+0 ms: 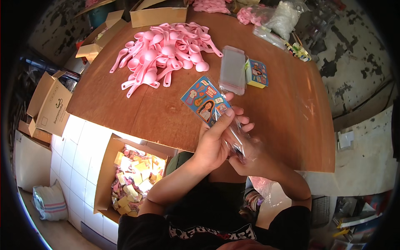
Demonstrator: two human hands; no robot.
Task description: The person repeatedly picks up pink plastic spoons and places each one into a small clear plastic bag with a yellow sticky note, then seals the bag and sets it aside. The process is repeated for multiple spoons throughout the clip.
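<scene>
Both hands are working near the table's (137, 112) near edge: my left hand (214, 143) is pinching a blue picture card (205, 104) w/ thumb & fingers, my right hand (254, 160) is clamping the clear plastic sleeve (237, 139) around it. Pink spoon pile (164, 52) is lying far left; a sleeve stack (232, 69) & small box (256, 73) are sitting just beyond the card.

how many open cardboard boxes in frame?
5 at least. One with small packets on the floor beside the person's knees, two on the left, one at the table's far edge, plus one lower left. Others may be hidden.
</scene>
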